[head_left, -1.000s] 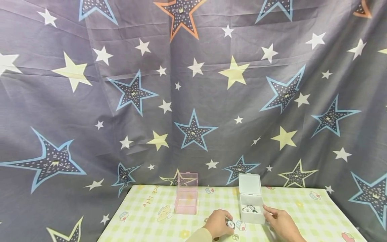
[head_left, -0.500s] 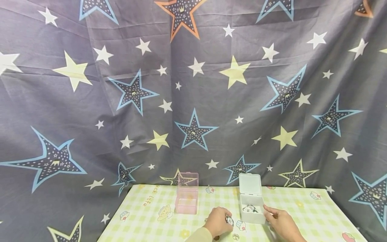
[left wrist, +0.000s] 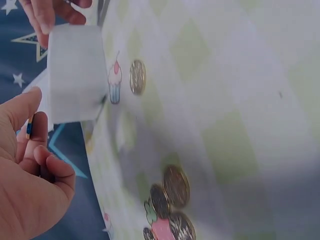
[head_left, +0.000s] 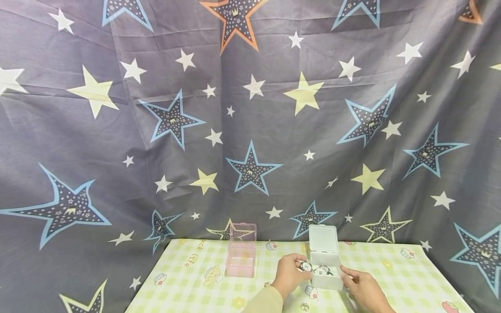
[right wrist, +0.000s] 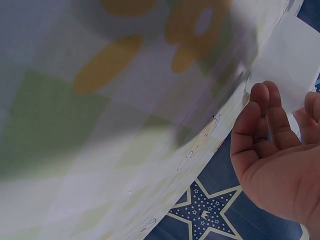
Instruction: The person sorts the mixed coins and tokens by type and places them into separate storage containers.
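Note:
My left hand (head_left: 288, 276) pinches a black-and-white poker chip (head_left: 306, 266) between thumb and fingers, at the left rim of an uncovered white plastic box (head_left: 328, 283). Only the edge of that chip shows in the left wrist view. Inside the box lie a few similar chips (head_left: 322, 271). Against the box's right side rest the fingers of my right hand (head_left: 367, 288); in the right wrist view its other fingers are loosely bent with nothing in them. The box's white lid (head_left: 323, 238) stands raised at the back.
A clear pink box (head_left: 241, 265) with its lid up stands to the left. Gold-coloured coins lie on the checked tablecloth (head_left: 188, 278), among them a single coin (left wrist: 138, 77) near the white box and several grouped coins (left wrist: 176, 186). A star-patterned curtain (head_left: 250, 130) hangs behind the table.
My left hand has lifted the poker chip from the table and brought it forward and right to the white box's edge. The right hand has stayed at the box's side.

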`<state>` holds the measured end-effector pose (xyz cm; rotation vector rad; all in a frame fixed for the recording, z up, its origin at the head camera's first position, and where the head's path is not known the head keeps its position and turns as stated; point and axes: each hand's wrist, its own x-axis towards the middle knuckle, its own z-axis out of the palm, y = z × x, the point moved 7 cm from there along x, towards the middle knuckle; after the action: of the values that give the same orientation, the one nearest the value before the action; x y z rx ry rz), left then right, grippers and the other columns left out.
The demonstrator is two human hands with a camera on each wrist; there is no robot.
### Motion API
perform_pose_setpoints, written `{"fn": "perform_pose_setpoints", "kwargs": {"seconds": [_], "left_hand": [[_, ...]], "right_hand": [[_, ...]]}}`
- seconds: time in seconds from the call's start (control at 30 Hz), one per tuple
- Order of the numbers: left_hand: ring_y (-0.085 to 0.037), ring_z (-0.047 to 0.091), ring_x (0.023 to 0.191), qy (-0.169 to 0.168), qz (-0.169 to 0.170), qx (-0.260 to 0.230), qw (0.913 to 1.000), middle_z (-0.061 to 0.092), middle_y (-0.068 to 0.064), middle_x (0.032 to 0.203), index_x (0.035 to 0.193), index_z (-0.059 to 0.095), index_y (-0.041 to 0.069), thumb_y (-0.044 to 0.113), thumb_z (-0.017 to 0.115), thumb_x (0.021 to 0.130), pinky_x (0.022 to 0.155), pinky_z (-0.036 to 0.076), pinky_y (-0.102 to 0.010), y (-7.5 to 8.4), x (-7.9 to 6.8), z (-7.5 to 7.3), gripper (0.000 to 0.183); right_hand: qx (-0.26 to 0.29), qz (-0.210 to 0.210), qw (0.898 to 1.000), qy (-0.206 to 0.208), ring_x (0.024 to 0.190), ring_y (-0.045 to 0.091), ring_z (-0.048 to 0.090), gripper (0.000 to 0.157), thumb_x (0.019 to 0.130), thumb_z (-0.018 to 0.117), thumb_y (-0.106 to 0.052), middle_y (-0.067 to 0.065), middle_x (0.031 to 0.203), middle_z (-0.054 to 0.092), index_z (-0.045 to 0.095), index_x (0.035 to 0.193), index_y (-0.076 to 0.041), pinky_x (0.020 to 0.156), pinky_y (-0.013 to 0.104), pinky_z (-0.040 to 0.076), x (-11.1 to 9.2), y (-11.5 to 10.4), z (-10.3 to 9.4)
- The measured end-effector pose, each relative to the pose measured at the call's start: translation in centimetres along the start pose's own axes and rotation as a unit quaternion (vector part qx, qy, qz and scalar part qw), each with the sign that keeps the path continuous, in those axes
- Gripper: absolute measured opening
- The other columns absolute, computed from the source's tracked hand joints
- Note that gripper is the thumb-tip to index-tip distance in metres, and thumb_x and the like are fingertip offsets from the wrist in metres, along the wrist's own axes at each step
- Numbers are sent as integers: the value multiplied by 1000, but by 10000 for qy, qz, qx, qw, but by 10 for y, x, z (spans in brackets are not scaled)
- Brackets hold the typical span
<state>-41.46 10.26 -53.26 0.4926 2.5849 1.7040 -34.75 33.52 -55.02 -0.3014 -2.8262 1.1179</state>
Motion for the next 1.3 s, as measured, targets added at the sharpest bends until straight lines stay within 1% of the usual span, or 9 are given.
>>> {"fn": "perform_pose_setpoints", "kwargs": {"seconds": [0.2, 0.33, 0.43, 0.5, 0.73, 0.93, 1.1, 1.2, 1.3], "left_hand": [[-1, 59, 73, -49, -5, 60, 10000, 72, 6, 80, 110, 79, 5, 4, 94, 71, 73, 55, -21, 6, -4, 9, 41], [-1, 60, 74, -18, -25, 77, 10000, 74, 4, 82, 110, 79, 5, 5, 94, 72, 73, 56, -21, 10, -6, 11, 41], [-2, 62, 74, 6, -40, 103, 9999, 75, 2, 84, 111, 79, 5, 5, 94, 73, 74, 57, -23, 11, -7, 11, 41], [-2, 63, 75, -10, -40, 119, 9999, 76, 2, 83, 112, 79, 4, 5, 94, 73, 76, 58, -24, 11, -6, 11, 42], [-4, 65, 77, -76, 10, 49, 10000, 79, 1, 84, 114, 78, 2, 5, 94, 74, 89, 61, -33, 8, -6, 14, 43], [-3, 65, 76, -38, 85, 62, 9999, 78, 1, 83, 112, 78, 3, 5, 94, 73, 85, 61, -29, 6, -5, 15, 42], [-2, 65, 74, -79, 192, -24, 9998, 79, 2, 82, 111, 78, 3, 5, 93, 74, 82, 60, -26, 6, -6, 14, 40], [-2, 67, 71, -199, 317, -80, 9993, 79, 2, 82, 111, 78, 3, 6, 92, 76, 76, 59, -23, 6, -8, 9, 37], [-2, 67, 72, -335, 505, 60, 9981, 79, 3, 83, 111, 78, 2, 10, 89, 81, 72, 58, -22, 7, -11, -4, 33]], "right_hand": [[83, 4, 10000, -30, 77, 16, 72, 45, 106, 65, -31, 17, 103, 81, 68, 141, -3, 67, 37, 57, -1, -1, 2], [52, -47, 10000, 1, 83, 18, 75, 46, 105, 66, -33, 21, 110, 80, 68, 140, -3, 71, 38, 61, -1, -3, 1], [68, -39, 10000, 13, 82, 17, 75, 45, 105, 66, -33, 20, 110, 80, 68, 140, -3, 70, 37, 60, -2, -4, 1], [77, -37, 10000, 16, 80, 15, 73, 44, 105, 66, -31, 19, 108, 81, 68, 140, -3, 69, 35, 59, -2, -4, 1], [62, -66, 9999, 44, 80, 15, 74, 44, 105, 66, -31, 18, 106, 81, 69, 139, -3, 67, 34, 58, -1, -3, 1], [126, -77, 9999, 53, 69, 13, 64, 44, 105, 66, -29, 10, 91, 81, 68, 140, -2, 63, 32, 52, -2, -4, 0], [95, -117, 9998, 106, 68, 12, 61, 44, 105, 66, -29, 8, 89, 80, 68, 140, -2, 63, 32, 51, -4, -5, -1], [110, -82, 9999, 99, 66, 13, 59, 43, 105, 66, -27, 7, 83, 78, 68, 140, -2, 63, 32, 50, -3, -4, -1], [47, -67, 9999, 102, 67, 13, 61, 43, 106, 65, -28, 8, 84, 78, 68, 140, -2, 63, 33, 51, -2, -4, -2]]}}
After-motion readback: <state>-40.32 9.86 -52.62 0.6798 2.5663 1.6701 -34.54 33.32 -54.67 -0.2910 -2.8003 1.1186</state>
